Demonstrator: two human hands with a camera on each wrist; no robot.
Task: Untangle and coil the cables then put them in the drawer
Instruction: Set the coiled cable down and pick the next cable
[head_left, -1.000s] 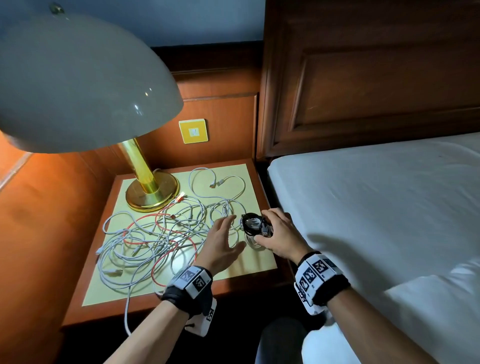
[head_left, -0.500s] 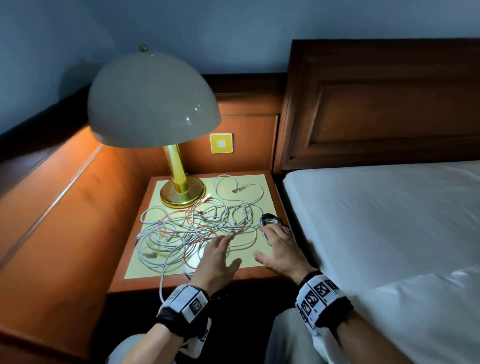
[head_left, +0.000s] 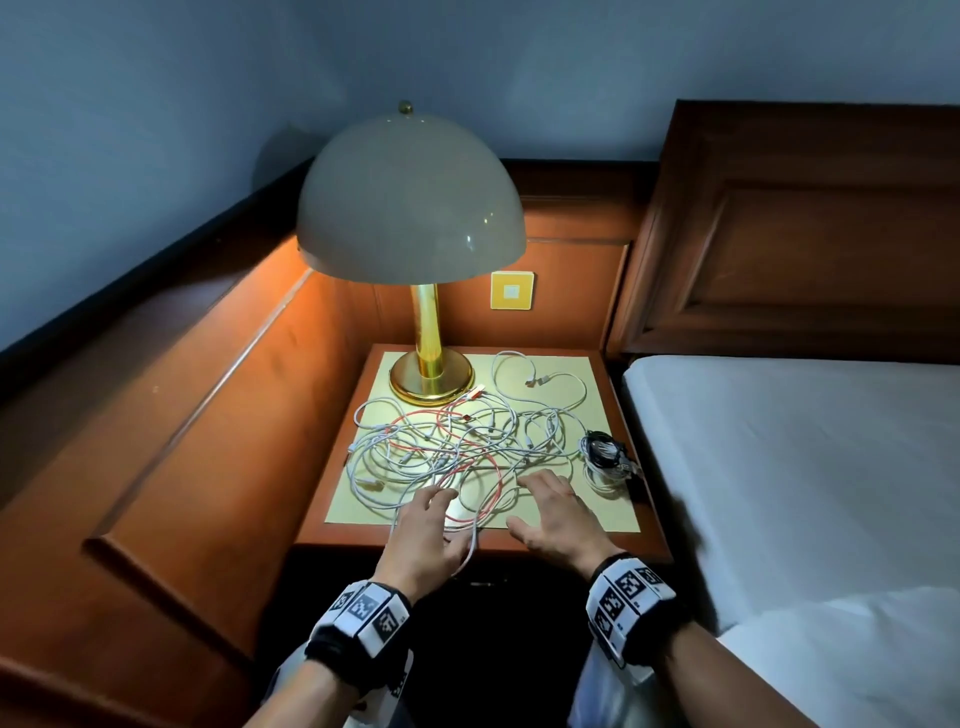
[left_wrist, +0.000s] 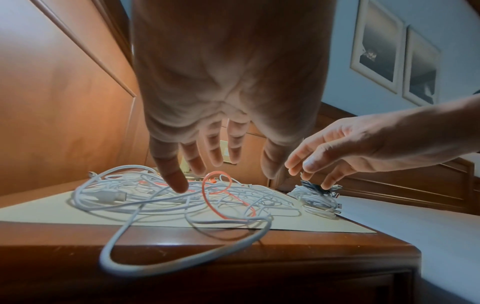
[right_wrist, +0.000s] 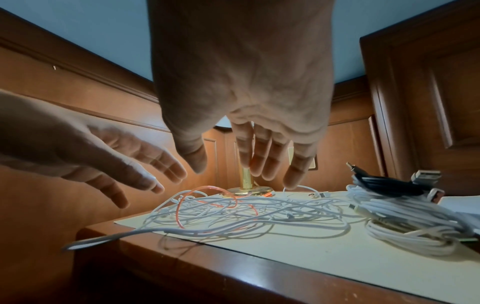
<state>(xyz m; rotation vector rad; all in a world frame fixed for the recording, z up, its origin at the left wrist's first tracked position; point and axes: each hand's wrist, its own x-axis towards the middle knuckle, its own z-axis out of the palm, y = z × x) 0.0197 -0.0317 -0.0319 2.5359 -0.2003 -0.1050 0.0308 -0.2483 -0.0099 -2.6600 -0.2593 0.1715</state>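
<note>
A tangle of white cables (head_left: 415, 457) with one orange cable (head_left: 494, 480) woven through it lies on the nightstand (head_left: 545, 551). One white loop (left_wrist: 155, 265) hangs over the front edge. At the right edge, a coiled black cable rests on a coiled white bundle (head_left: 605, 460) (right_wrist: 405, 216). My left hand (head_left: 447, 519) (left_wrist: 221, 170) hovers over the tangle's near side, fingers spread and holding nothing. My right hand (head_left: 524, 501) (right_wrist: 233, 164) hovers beside it, fingers straight and empty, left of the coils. The nightstand's front below the top is in dark shadow.
A brass lamp (head_left: 428, 374) with a wide dome shade stands at the back left of the nightstand. Wood panelling closes in the left and back. A bed with a white sheet (head_left: 779, 467) and a wooden headboard (head_left: 805, 234) adjoins the right side.
My right hand has let go of the black coil, which now lies on the white bundle. Both hands have come back over the tangle's near side. The head view has pulled back.
</note>
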